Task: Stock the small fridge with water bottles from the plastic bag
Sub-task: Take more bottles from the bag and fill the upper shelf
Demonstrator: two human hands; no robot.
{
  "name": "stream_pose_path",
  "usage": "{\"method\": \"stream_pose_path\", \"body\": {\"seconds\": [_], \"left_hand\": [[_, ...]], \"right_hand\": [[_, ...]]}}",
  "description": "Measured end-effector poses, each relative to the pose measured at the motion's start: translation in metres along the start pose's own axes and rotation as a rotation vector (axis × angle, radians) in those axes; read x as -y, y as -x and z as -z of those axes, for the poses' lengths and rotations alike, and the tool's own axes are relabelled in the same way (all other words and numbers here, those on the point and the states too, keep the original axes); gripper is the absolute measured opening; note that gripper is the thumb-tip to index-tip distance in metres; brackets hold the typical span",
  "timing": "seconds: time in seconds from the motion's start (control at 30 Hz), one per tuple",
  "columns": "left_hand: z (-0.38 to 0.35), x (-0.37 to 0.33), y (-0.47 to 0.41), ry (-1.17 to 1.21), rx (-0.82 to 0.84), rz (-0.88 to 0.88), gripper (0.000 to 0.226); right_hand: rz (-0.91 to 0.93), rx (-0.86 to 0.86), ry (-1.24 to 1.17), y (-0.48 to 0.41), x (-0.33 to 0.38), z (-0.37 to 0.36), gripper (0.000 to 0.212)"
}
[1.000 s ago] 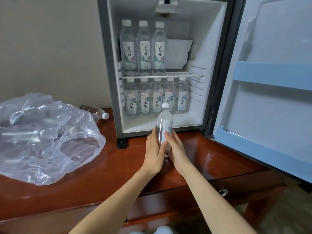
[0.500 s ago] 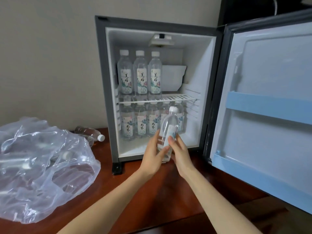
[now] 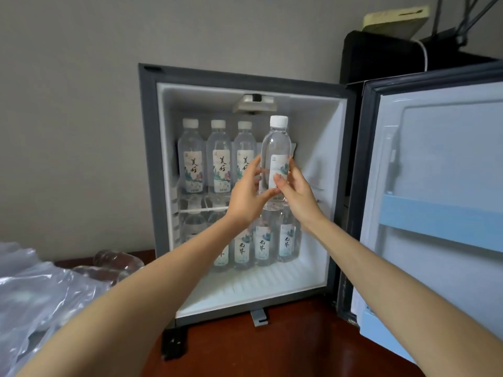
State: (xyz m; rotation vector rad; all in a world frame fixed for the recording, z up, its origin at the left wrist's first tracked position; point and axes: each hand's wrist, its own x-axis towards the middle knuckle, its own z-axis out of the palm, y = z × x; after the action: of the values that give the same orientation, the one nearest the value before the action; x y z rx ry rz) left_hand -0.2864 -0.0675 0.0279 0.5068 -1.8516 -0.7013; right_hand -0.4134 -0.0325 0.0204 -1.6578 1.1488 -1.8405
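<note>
The small fridge (image 3: 148,186) stands open on the wooden top. I hold one clear water bottle (image 3: 276,148) with a white cap upright at upper-shelf height, in front of the free spot right of three shelved bottles (image 3: 219,164). My left hand (image 3: 246,194) grips its left side and my right hand (image 3: 295,194) its right side. Several more bottles (image 3: 261,243) stand on the fridge floor below the wire shelf (image 3: 196,210). The clear plastic bag (image 3: 40,300) lies crumpled at the lower left.
The fridge door (image 3: 441,202) is swung open to the right, with a pale blue rail across it. A loose bottle (image 3: 117,261) lies on the red-brown wooden top (image 3: 272,349) between bag and fridge. A dark box (image 3: 381,55) sits behind the door.
Both hands have lifted the bottle from just above the wooden top up to the level of the upper shelf. The camera has tilted upward with it.
</note>
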Motion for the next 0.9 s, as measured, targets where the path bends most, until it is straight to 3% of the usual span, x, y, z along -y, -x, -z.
{"method": "stream_pose_path", "body": {"seconds": [0.23,0.37,0.53,0.9], "left_hand": [[-0.024,0.019,-0.008,0.014,-0.177,0.027,0.069],[-0.027,0.025,-0.014,-0.169,-0.282,0.057,0.056],[-0.024,0.031,-0.017,-0.264,-0.311,0.1,0.064],[-0.026,0.036,-0.029,-0.416,-0.195,0.239,0.004]], "right_hand": [[-0.06,0.045,0.035,-0.029,-0.015,0.009,0.056],[-0.107,0.081,0.066,-0.037,-0.02,0.012,0.052],[-0.171,0.121,0.089,-0.049,-0.021,0.02,0.06],[-0.198,0.098,0.134,-0.063,-0.033,0.02,0.055]]}}
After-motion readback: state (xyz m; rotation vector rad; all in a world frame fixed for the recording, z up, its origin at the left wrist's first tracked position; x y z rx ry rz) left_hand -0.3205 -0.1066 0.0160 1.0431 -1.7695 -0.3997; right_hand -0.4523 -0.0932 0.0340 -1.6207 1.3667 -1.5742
